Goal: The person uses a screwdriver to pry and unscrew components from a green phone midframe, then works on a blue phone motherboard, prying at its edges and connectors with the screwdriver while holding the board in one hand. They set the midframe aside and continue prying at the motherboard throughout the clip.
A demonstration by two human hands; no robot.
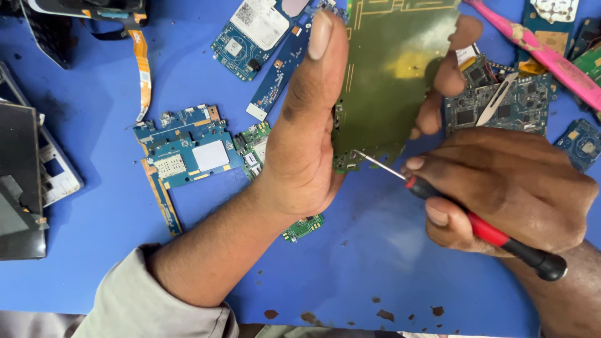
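I see the circuit board (394,69) held above the mat (94,156), screwdriver (482,228) at its lower edge, probably touching; other boards (188,147) lie left.

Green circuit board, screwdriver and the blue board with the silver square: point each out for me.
Green circuit board (394,75), head view, middle of its flat face.
Screwdriver (485,230), head view, red handle.
Blue board with the silver square (181,144), head view, blue area left of the square.

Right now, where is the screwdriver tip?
In the head view, right of centre: the screwdriver, held in the right hand, touches its tip to the bottom edge of the green circuit board held upright by the left hand.
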